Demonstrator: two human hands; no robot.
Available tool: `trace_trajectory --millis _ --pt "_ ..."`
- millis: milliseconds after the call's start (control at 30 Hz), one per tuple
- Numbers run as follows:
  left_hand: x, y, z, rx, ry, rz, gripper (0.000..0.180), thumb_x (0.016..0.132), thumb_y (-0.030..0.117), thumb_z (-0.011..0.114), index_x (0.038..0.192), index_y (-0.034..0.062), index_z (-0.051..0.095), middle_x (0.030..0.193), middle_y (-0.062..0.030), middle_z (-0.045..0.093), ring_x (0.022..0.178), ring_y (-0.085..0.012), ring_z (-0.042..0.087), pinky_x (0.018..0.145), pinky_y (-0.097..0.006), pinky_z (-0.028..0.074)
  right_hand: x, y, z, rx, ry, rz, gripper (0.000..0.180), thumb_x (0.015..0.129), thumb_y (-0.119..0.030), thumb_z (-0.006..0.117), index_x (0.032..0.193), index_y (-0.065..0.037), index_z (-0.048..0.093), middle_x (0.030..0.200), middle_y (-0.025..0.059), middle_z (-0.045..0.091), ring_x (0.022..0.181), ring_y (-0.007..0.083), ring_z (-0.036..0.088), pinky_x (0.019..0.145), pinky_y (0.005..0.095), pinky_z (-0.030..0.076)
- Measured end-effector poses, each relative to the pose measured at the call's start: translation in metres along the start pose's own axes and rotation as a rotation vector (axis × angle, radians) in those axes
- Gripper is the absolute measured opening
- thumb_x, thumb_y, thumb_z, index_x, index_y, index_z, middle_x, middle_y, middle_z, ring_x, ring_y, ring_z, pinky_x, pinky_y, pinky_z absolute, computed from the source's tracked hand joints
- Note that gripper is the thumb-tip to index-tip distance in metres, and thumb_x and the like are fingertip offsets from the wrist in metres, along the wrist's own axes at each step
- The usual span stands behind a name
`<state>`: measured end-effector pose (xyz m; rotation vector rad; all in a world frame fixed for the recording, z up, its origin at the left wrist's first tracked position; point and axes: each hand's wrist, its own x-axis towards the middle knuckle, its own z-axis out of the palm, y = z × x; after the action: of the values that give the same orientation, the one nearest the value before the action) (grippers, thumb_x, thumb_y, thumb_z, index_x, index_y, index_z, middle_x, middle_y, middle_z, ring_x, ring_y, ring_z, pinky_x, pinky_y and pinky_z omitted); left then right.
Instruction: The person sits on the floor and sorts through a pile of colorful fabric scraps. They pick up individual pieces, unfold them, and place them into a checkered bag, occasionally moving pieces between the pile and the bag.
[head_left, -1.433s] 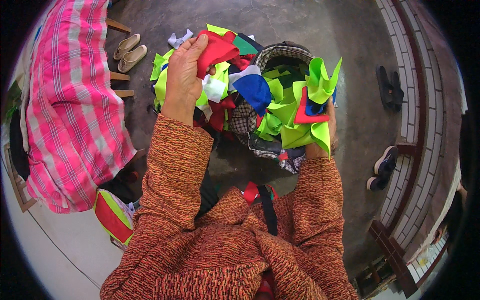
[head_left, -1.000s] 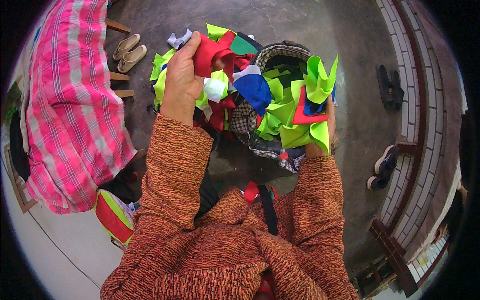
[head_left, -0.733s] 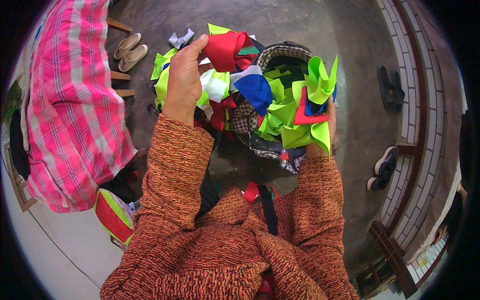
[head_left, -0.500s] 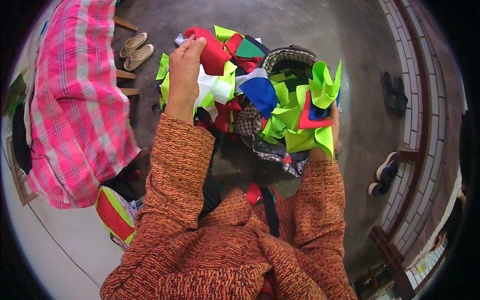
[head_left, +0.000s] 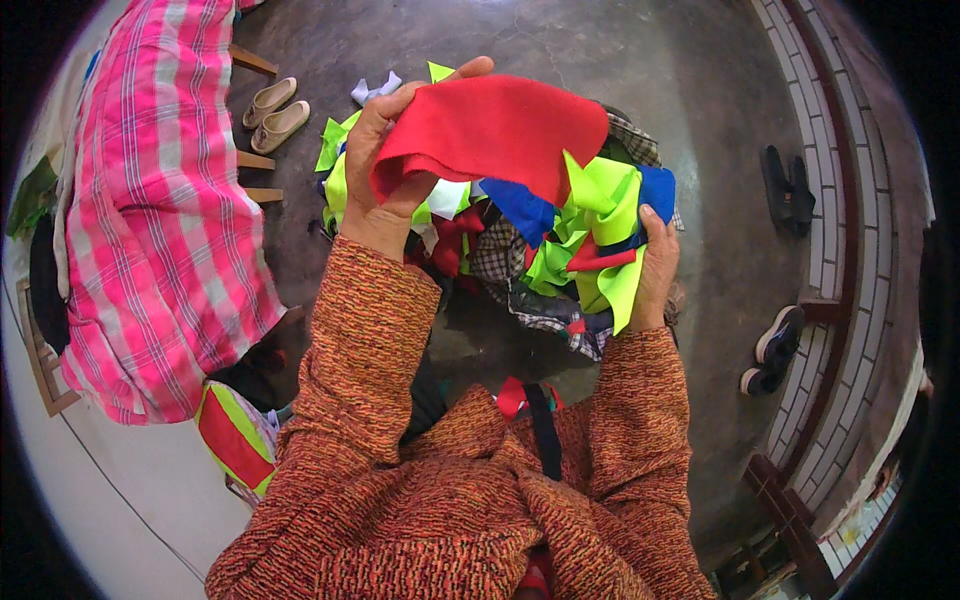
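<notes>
Across the middle stretches a red fabric piece, its left end gripped by my left hand, with the thumb and fingers around its edge. My right hand is closed on a bunch of fabric scraps, neon yellow-green, blue and red. The red piece's right end lies against that bunch. Below and behind both hands is a heap of more scraps, among them a blue piece and a yellow-green piece. A checked cloth bag shows beneath the heap, partly covered by the fabric.
At left, a pink checked cloth covers a piece of furniture with wooden legs. Cream shoes stand beside it. Dark shoes and another dark pair lie by the tiled edge at right. A red and yellow-green bag sits lower left.
My left hand has lifted the red fabric from the heap and brought it rightward, spread out, to the bunch in my right hand. My right hand has turned, so its fingers now show.
</notes>
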<state>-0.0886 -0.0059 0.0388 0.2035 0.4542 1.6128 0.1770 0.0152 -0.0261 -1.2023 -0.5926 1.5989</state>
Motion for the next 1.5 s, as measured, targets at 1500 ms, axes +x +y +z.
trace_trajectory --millis 1500 --pt "-0.002 -0.095 0.012 0.473 -0.082 -0.424 0.047 0.077 0.004 0.067 0.119 -0.0009 0.047 0.105 -0.0082 0.06 0.098 -0.0181 0.059 0.087 -0.031 0.049 -0.009 0.002 0.005 0.015 -0.145 0.191 0.017 0.083 -0.013 0.062 0.095 0.0 0.063 0.079 0.0011 0.063 0.062 0.0068 0.058 0.055 0.0192 0.047"
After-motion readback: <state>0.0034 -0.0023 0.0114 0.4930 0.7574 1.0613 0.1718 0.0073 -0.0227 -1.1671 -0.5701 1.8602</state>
